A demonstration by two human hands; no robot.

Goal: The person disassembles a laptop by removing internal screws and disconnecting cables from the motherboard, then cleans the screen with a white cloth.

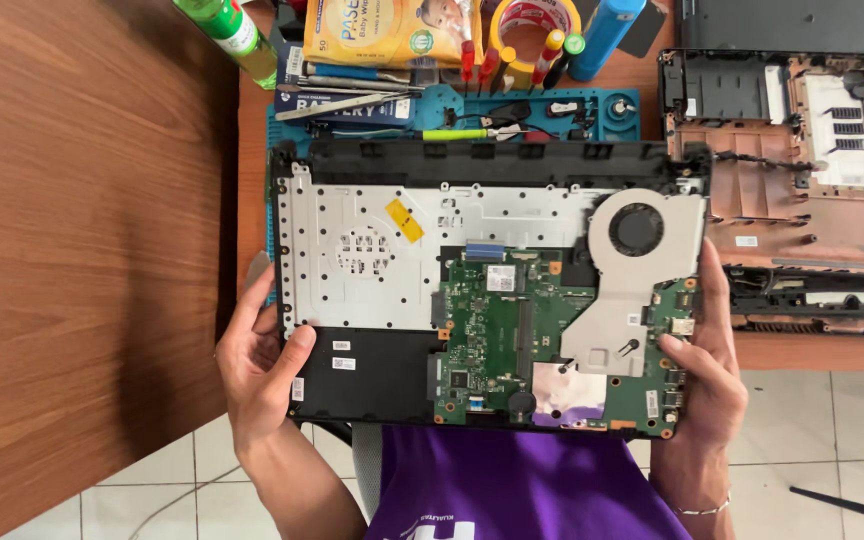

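You hold the opened laptop chassis point(482, 300) by both side edges.
Your left hand point(257, 365) and right hand point(702, 360) each grip it; its near edge seems off the blue repair mat point(452, 110).

Our wooden desk point(82, 250) and its load

On it we saw a blue repair mat point(512, 115) strewn with screwdrivers point(472, 60), a green bottle point(227, 35), a tape roll point(532, 20), a wipes pack point(392, 30) and a laptop bottom cover point(802, 180).

laptop chassis point(482, 290) on mat point(452, 105) | tools point(352, 85) behind it | bottom cover point(802, 180) right | wooden panel point(82, 230) left
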